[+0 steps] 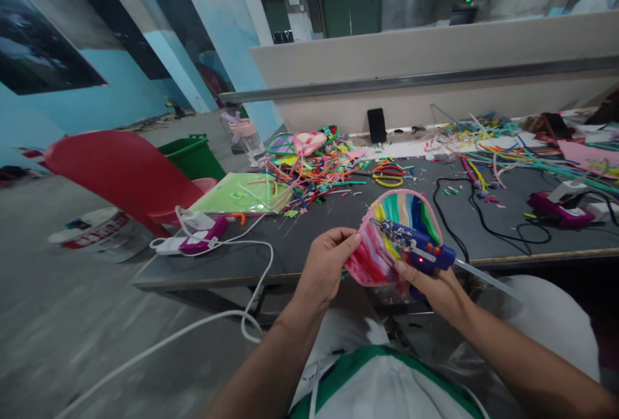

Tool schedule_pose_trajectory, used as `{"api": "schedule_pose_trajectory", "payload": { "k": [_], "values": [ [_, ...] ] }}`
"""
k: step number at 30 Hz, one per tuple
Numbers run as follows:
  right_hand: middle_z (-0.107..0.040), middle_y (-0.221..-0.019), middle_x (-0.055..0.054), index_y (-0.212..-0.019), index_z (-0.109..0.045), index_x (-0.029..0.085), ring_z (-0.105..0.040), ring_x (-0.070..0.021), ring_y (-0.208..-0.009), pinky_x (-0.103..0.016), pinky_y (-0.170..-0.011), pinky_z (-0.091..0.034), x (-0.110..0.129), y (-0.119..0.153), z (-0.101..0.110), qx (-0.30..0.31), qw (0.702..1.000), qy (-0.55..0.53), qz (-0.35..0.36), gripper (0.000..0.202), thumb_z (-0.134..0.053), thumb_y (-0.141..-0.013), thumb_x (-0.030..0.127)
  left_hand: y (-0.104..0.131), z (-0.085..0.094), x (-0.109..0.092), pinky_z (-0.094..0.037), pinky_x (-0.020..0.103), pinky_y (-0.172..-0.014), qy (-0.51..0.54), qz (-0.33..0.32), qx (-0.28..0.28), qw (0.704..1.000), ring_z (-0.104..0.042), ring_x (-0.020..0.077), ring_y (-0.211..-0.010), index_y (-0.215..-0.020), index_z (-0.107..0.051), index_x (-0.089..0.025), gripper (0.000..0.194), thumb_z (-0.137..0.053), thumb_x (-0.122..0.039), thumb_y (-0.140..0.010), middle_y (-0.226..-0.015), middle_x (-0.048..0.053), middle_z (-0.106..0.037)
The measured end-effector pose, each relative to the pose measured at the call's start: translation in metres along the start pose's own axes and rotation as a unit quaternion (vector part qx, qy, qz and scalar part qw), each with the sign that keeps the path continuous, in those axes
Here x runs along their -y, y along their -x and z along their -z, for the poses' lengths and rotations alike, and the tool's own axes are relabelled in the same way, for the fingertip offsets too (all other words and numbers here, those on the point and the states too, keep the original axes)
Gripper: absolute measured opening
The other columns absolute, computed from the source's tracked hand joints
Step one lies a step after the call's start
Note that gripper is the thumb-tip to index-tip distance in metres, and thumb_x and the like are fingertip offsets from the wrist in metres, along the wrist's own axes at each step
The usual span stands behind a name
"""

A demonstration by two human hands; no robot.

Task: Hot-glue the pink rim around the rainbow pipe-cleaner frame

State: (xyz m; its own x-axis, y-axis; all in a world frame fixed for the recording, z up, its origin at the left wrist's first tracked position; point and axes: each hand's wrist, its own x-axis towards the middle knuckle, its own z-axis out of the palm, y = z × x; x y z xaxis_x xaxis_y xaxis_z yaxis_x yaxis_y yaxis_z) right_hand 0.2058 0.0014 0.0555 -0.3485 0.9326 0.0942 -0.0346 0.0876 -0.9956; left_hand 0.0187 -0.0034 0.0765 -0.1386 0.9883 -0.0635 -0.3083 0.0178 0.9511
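Observation:
A rounded multicoloured piece [377, 251] of pink, yellow, white, blue and green strips has a pink edging and hangs over the table's front edge. My left hand [333, 258] pinches its left edge between thumb and fingers. In my right hand [435, 283] is a blue glue gun [423, 250] with a small red light. The gun lies across the front of the piece, its nozzle pointing to the upper left near the pink edging. A clear glue stick [488, 279] sticks out of its back. Some fingers of my right hand are hidden behind the gun and piece.
Colourful pipe cleaners [314, 180] are heaped on the dark table [251, 261], beside a green sheet [236, 192]. A phone [376, 126] leans on the divider. Power strips [206, 235] and cables lie both sides. A red chair [111, 174] and green bin [193, 158] stand left.

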Motion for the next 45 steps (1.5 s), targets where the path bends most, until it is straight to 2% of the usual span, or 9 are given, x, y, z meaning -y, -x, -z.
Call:
{"api": "schedule_pose_trajectory", "payload": {
  "k": [5, 12, 20, 30, 37, 45],
  "values": [
    [-0.059, -0.050, 0.001, -0.077, -0.065, 0.022, -0.056, -0.0154, -0.045, -0.028, -0.044, -0.047, -0.005, 0.000, 0.001, 0.014, 1.000, 0.008, -0.006, 0.021, -0.065, -0.078, 0.043, 0.000, 0.001, 0.000, -0.044, 0.019, -0.047, 0.003, 0.000, 0.000, 1.000, -0.055, 0.0091, -0.047, -0.074, -0.068, -0.012, 0.019, -0.075, -0.027, -0.066, -0.060, 0.001, -0.066],
    [-0.057, -0.049, 0.003, -0.095, -0.064, 0.022, -0.053, -0.0143, -0.040, -0.028, -0.041, -0.046, -0.009, 0.000, -0.002, 0.034, 0.999, -0.022, -0.023, 0.030, -0.067, -0.076, 0.044, -0.001, 0.001, -0.001, -0.044, 0.019, -0.047, 0.004, 0.000, -0.005, 1.000, -0.056, 0.0094, -0.047, -0.074, -0.068, -0.012, 0.019, -0.075, -0.027, -0.065, -0.060, 0.002, -0.067],
    [-0.054, -0.048, 0.003, -0.075, -0.058, 0.020, -0.052, -0.0126, -0.038, -0.026, -0.039, -0.045, -0.008, 0.001, -0.005, 0.034, 0.999, -0.002, -0.041, 0.031, -0.067, -0.073, 0.049, 0.000, 0.001, -0.002, -0.045, 0.019, -0.046, 0.000, -0.004, -0.011, 1.000, -0.056, 0.0092, -0.047, -0.075, -0.067, -0.010, 0.021, -0.075, -0.027, -0.065, -0.060, 0.002, -0.065],
    [-0.052, -0.052, 0.004, -0.072, -0.053, 0.020, -0.050, -0.0107, -0.037, -0.025, -0.037, -0.045, -0.008, 0.002, -0.009, 0.027, 0.998, -0.006, -0.058, 0.034, -0.070, -0.068, 0.049, -0.001, 0.003, 0.001, -0.045, 0.019, -0.046, -0.001, -0.004, -0.007, 1.000, -0.056, 0.0091, -0.047, -0.076, -0.066, -0.010, 0.020, -0.073, -0.026, -0.068, -0.061, 0.002, -0.065],
    [-0.052, -0.047, 0.004, -0.075, -0.055, 0.018, -0.051, -0.0115, -0.037, -0.025, -0.038, -0.044, -0.006, 0.001, -0.008, 0.028, 0.998, -0.005, -0.052, 0.035, -0.068, -0.070, 0.051, 0.000, 0.003, 0.002, -0.044, 0.019, -0.044, -0.005, 0.001, 0.003, 1.000, -0.055, 0.0087, -0.045, -0.077, -0.066, -0.010, 0.019, -0.072, -0.027, -0.070, -0.059, 0.001, -0.065],
    [-0.053, -0.046, 0.003, -0.058, -0.053, 0.019, -0.051, -0.0107, -0.040, -0.024, -0.041, -0.044, -0.004, 0.001, -0.002, 0.020, 0.999, 0.022, -0.022, 0.035, -0.064, -0.076, 0.047, 0.000, 0.005, 0.004, -0.045, 0.019, -0.047, 0.008, 0.004, 0.005, 1.000, -0.056, 0.0090, -0.048, -0.077, -0.066, -0.009, 0.019, -0.072, -0.025, -0.070, -0.061, 0.002, -0.066]
  ]
}}
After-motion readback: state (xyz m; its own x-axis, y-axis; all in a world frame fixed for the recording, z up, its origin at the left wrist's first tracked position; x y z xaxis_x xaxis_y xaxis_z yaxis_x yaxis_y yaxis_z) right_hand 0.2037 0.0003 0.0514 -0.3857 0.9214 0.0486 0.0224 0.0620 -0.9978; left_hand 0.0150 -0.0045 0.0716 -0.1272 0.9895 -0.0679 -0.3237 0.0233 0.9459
